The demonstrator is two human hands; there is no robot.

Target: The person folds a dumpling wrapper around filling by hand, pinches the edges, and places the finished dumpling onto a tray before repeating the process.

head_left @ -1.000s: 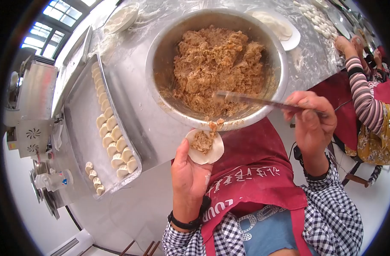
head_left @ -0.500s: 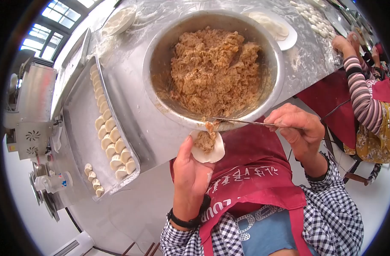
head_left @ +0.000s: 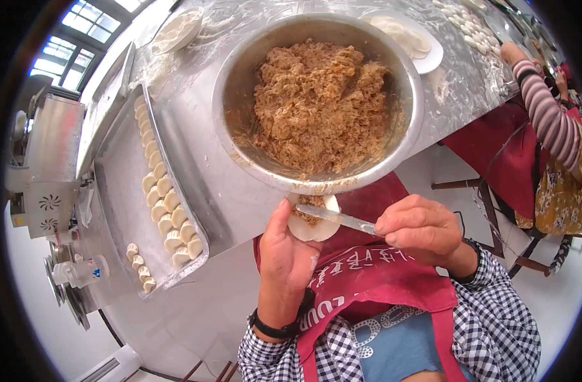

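My left hand (head_left: 287, 261) cradles a round white dumpling wrapper (head_left: 311, 230) just below the front rim of the bowl. A lump of brown minced filling (head_left: 307, 221) sits in the middle of the wrapper. My right hand (head_left: 421, 230) is closed round the handle of a flat metal spatula (head_left: 345, 220). The spatula's blade lies over the filling and appears to press on it. Behind both hands stands a large steel bowl (head_left: 413, 124), holding a big heap of brown minced filling (head_left: 322, 105).
A metal tray (head_left: 122, 191) with rows of pleated dumplings (head_left: 165, 224) lies at the left. Beyond the bowl are a plate of wrappers (head_left: 431, 60), a bowl of flour (head_left: 176, 30) and small dough pieces (head_left: 472, 28). A co-worker's striped sleeve (head_left: 548, 114) shows at the right.
My right hand has moved left and down, bringing the spatula from the bowl's rim onto the wrapper's filling. My left hand stays nearly still. The co-worker's arm has shifted.
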